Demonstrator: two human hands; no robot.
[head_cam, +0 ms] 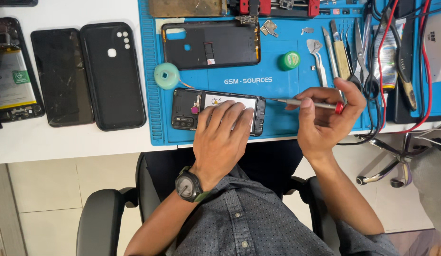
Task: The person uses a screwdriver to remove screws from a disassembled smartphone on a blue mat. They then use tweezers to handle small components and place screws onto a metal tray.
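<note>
On a white bench, a blue repair mat [277, 80] holds an opened phone [187, 108], back cover off. The left hand [220, 137] lies flat, fingers spread, pinning it. The right hand [324, 118] pinches a slim screwdriver [301, 102], tip at the phone's end. A slip could gouge the exposed board or flick 1 tiny screw away.

Opened black phone [218, 111] (back off) lies flat; slim screwdriver [306, 103] points at its right end
</note>
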